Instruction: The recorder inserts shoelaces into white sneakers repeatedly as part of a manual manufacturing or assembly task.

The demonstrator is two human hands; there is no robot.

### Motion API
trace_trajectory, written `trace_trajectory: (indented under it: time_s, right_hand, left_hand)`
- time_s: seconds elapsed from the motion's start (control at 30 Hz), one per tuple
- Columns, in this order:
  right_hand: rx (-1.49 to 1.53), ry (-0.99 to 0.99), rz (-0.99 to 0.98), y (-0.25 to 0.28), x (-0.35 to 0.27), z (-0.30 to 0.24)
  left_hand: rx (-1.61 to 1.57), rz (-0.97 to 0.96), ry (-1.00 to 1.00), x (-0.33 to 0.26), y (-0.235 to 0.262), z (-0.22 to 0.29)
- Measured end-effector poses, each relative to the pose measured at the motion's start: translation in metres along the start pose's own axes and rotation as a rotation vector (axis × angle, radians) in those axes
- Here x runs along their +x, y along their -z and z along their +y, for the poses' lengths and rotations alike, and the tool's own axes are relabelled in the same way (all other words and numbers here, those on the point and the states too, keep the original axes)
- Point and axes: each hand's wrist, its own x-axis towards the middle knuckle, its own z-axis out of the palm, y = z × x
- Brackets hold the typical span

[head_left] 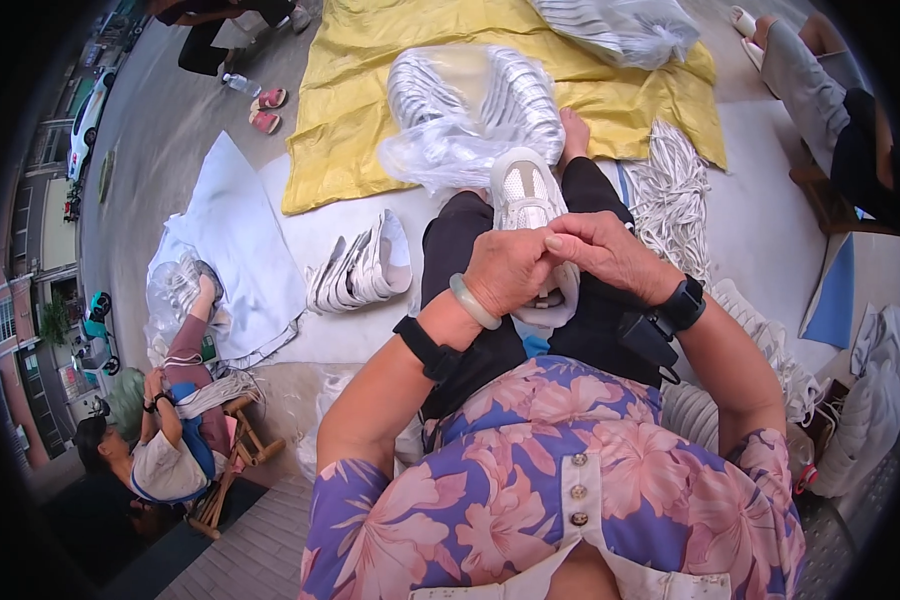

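White mesh-and-panel shoe (526,190) sits between the person's thighs, over dark trousers (458,235), toe pointing far, heel near. Both hands are over its midsection: toe and forefoot show far of them, heel and collar near.

Left grip (508,268): comes across the left side of the shoe, knuckles up, fingers curled in. Right grip (615,255): in from the right, thumb laid toward the left hand, fingers bent. They meet over the shoe's throat. Fingertips mostly hidden; can't tell how far closed either is, or whether a lace or shoe edge is pinched.

Wrists: pale bangle (475,302) and black strap (427,350) on the left, black watch (684,303) on the right.

Around it: clear bag (470,110) of nested white shoe parts just far of the toe, on a yellow sheet (345,110). Heap of white laces (668,195) right of the knees, on pale ground cover. Row of white shoe uppers (362,268) to the left, apart from the shoe. More white stacked pieces (760,340) near right.

Far left: pink sandals (267,112), water bottle (241,84). Near left: co-worker (175,465) seated low, hands together.
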Motion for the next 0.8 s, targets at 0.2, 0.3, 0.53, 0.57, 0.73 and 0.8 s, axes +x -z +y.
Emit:
trace_trajectory:
  time_s: [0.2,0.3,0.53,0.57,0.73,0.8]
  right_hand:
    - [0.077,-0.102,0.016,0.006,0.011,0.036]
    - [0.063,-0.078,0.058,0.005,0.015,0.041]
    - [-0.144,-0.083,-0.026,0.011,0.028,0.036]
    - [-0.310,-0.046,0.054,0.011,0.030,0.037]
    - [-0.605,0.126,0.253,0.008,0.036,0.050]
    - [-0.692,0.091,0.276,0.004,0.037,0.045]
  left_hand:
    - [0.118,-0.052,-0.011,0.008,0.011,-0.014]
    - [0.163,-0.029,-0.030,0.009,0.009,-0.021]
    - [0.194,0.055,-0.074,0.010,0.007,-0.024]
    - [0.200,0.114,-0.042,0.011,0.007,-0.024]
    - [0.247,0.221,0.122,0.010,0.000,-0.039]
    - [0.199,0.185,0.251,0.008,-0.003,-0.046]
